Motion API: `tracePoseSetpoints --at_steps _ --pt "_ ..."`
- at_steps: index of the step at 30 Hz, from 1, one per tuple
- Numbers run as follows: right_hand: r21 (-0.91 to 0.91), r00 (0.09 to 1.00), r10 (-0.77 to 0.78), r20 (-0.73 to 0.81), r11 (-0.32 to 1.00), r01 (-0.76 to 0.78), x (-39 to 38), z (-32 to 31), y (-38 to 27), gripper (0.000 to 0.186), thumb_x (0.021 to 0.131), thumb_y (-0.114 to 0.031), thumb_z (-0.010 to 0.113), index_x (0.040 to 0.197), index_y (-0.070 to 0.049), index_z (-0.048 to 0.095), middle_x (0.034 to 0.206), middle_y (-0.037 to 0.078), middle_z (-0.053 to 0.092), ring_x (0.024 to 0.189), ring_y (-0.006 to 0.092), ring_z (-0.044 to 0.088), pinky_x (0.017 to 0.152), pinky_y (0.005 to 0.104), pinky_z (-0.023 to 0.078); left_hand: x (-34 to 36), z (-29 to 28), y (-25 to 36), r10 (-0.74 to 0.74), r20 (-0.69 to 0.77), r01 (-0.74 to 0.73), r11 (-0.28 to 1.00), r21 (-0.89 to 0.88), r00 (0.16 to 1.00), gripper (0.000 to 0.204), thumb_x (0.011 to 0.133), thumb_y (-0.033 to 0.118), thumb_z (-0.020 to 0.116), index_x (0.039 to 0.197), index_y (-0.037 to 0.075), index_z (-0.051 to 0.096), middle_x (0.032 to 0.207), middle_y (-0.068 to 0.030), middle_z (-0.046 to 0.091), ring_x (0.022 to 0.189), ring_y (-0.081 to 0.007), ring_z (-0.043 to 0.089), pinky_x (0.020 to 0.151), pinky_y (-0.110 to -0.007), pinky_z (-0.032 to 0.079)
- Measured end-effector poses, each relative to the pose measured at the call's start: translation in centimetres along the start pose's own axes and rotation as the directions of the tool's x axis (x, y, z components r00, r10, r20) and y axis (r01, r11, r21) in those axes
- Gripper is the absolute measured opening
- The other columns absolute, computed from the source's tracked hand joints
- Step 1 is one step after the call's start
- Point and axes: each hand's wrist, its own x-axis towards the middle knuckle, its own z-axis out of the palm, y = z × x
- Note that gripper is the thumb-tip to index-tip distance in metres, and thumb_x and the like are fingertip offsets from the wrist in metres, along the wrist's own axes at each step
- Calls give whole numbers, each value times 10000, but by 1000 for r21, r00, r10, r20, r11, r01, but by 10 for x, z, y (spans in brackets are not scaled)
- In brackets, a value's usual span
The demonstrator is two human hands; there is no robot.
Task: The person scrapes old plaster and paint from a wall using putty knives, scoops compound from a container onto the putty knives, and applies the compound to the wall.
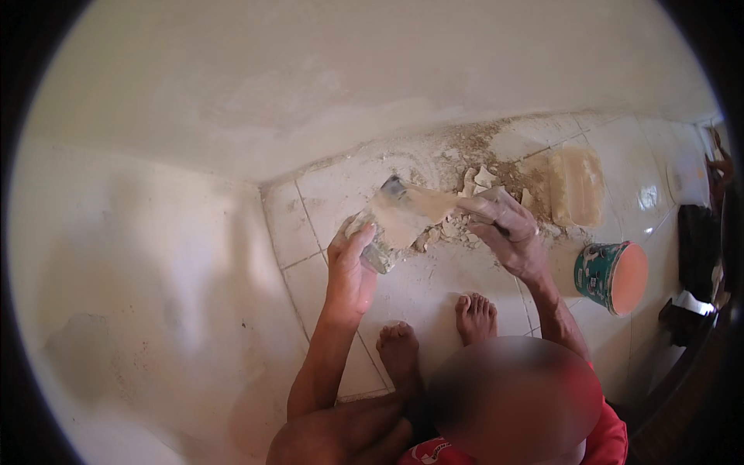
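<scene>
On a white tiled floor (434, 291) near the corner where two walls meet, a squatting person's left hand (350, 263) clasps a putty-caked hawk board (385, 229). The right hand (508, 232), fingers clenched on the handle, lays a filler-smeared scraper (422, 203) across it, blade pointing left. A teal paint can (608, 277) lies tipped just right.

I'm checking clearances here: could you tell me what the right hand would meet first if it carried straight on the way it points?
Probably the putty-smeared tool held by the left hand; the right hand points left towards it, though depth is unclear.
</scene>
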Motion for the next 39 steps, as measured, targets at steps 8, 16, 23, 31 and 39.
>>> tracePoseSetpoints --at_steps 8,16,23,31,39 --pt "-314 992 -112 -50 945 90 5 43 10 528 794 63 652 1259 -187 652 992 81 594 813 250 579 688 347 506 -13 -7 5 187 -19 -187 980 -67 982 303 914 70 603 1197 -9 529 1105 -68 638 1024 -140 600 891 -303 482" --pt "-263 957 283 -67 920 -290 -11 16 38 499 812 33 653 1258 -189 657 1001 77 599 840 231 589 711 349 517 -19 7 19 278 -21 -278 960 16 960 278 910 60 598 1167 -27 536 1078 -83 633 970 -124 600 866 -275 477" --pt "-349 998 -60 33 935 68 31 -12 -10 477 844 3 632 1267 -217 656 1020 62 600 847 207 590 717 343 498 -13 -1 20 154 -87 -152 988 32 984 302 906 40 590 1189 -46 532 1046 -84 633 935 -130 612 829 -281 502" --pt "-767 882 -231 410 436 471 45 -40 -54 416 878 -188 571 1288 -240 620 1089 94 561 977 211 560 882 426 383 -16 4 21 275 -110 -246 944 218 955 280 899 8 602 1167 -40 539 974 -39 615 859 -90 583 780 -247 489" --pt "-864 915 -95 393 301 403 18 -37 -27 470 799 -127 614 1269 -118 604 1075 98 550 997 216 533 796 380 391 -17 -9 15 438 -131 -379 867 325 889 252 919 28 568 1155 -49 530 1038 -83 624 951 -143 595 851 -280 486"
